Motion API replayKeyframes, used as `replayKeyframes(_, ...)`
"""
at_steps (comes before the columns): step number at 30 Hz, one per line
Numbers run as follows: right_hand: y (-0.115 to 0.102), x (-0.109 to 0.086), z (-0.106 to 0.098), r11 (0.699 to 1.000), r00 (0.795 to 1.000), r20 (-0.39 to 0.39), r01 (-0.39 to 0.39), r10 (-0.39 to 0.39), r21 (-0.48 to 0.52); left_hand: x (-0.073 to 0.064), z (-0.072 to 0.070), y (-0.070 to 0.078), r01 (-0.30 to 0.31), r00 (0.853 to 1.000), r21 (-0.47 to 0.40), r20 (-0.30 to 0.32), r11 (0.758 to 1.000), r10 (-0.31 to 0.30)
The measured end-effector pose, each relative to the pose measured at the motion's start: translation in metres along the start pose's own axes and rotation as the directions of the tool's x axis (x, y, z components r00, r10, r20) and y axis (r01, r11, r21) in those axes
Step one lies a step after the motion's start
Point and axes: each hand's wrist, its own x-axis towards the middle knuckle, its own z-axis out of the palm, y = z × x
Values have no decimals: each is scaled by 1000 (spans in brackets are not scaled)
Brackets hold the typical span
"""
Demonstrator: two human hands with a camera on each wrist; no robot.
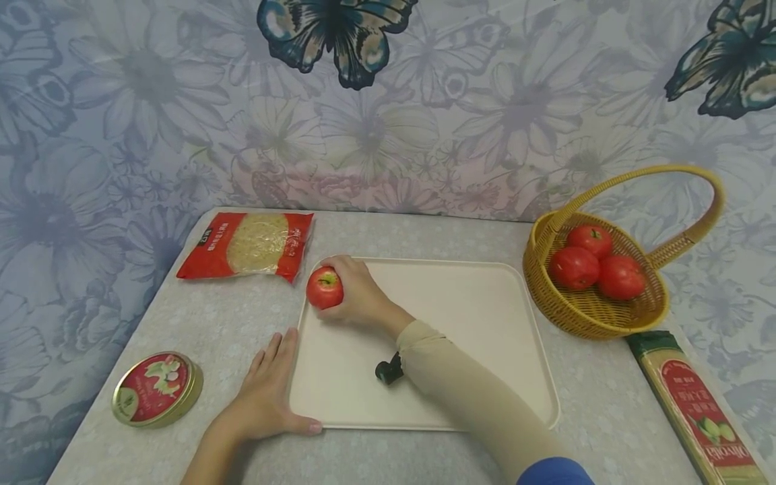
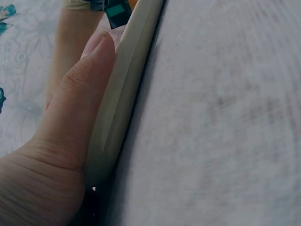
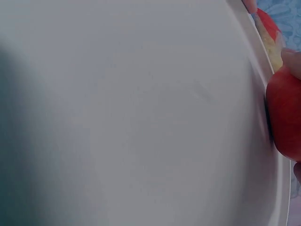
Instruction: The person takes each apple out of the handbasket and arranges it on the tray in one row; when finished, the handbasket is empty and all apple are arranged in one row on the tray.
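In the head view my right hand [image 1: 358, 293] grips a red apple [image 1: 324, 288] over the far left corner of a cream tray [image 1: 461, 323]. The right wrist view shows the apple [image 3: 286, 113] close to the tray rim, with fingertips above and below it. My left hand [image 1: 265, 391] lies at the tray's near left corner, fingers straight along the left side and thumb along the front edge. Seen from the left wrist, the thumb [image 2: 77, 101] presses against the outer wall of the tray [image 2: 123, 89].
A red noodle packet [image 1: 257, 244] lies behind the tray on the left. A round tin [image 1: 157, 389] sits at the left. On the right stand a yellow wicker basket [image 1: 560, 316] with three tomatoes [image 1: 574, 268] and a long packet [image 1: 697, 411]. A patterned cloth [image 1: 376, 155] hangs behind.
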Motion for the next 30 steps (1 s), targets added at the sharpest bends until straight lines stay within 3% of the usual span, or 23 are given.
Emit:
replayKeyframes(8,-3,-5,4,1000,1000,5,-28,27,7,1,2,1,5,1000,13,2,1000,-5)
replayKeyframes(15,0,-10,-4,1000,1000,15,-14,14,-1,1,3,1,-2,1000,23,-3,1000,2)
replayKeyframes(23,4,-32,-32,1000,1000,-12,18,-18,-6,2,3,3,11,1000,25,8,1000,-11)
replayKeyframes(30,5,-69,-72,999,997,-60,49,-50,-21,4,3,3,58,997,32,45,998,-59)
